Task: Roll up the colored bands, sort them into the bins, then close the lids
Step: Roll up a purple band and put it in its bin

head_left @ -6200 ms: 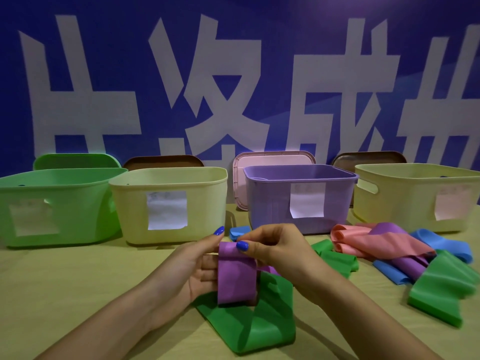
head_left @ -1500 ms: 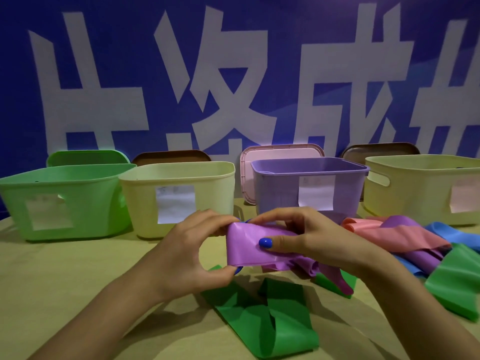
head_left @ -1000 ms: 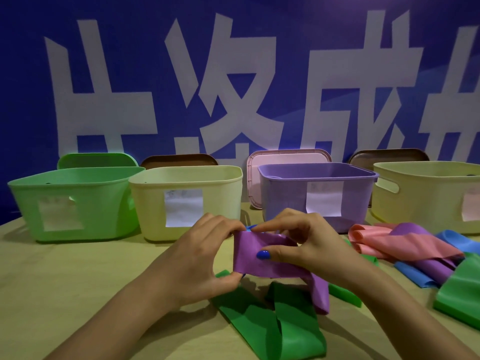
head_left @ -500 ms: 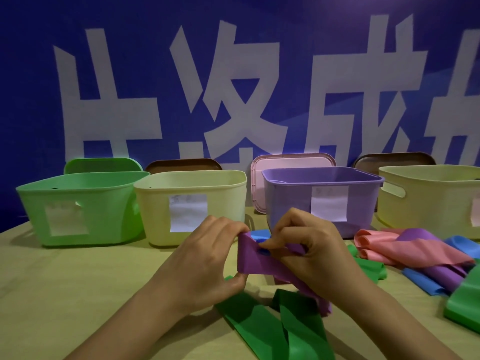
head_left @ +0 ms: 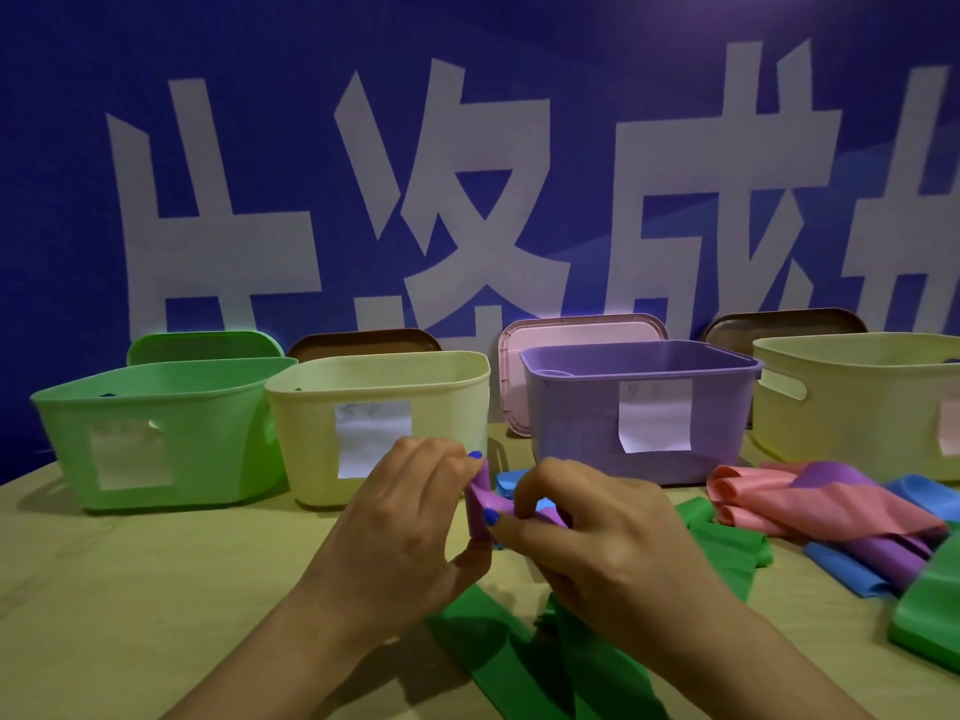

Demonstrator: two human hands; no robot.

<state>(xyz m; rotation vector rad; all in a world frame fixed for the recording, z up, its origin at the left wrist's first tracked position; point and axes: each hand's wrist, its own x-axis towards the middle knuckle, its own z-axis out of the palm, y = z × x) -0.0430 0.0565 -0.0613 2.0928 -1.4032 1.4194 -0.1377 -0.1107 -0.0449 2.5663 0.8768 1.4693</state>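
Backdrop: blue wall banner with large white characters, filling the rear of the room; lighting is dim.

Desk: pale tan, matte surface carrying every item listed; likely enough friction that a band laid down stays put.

Bins, in a row at the desk's far side, all open and each bearing a white paper label: green bin, yellow bin, purple bin, second yellow bin at the right edge. Contents mostly hidden.

Lids, standing behind the bins: green lid, brown lid, pink lid, second brown lid. None fitted yet.

Loose bands: green band flat below the hands; another green band to their right; a mixed pile of pink, purple and blue bands further right; a blue piece behind the hands.

Purple band: held above the desk, mid-front, partly rolled. Judged thin, light, soft and stretchy; a roll will probably spring open unless pinched at the loose end. Best taken across its width.

Left hand: fingers and thumb pinch the rolled end.

Right hand: fingers curled round the trailing part, feeding it in.
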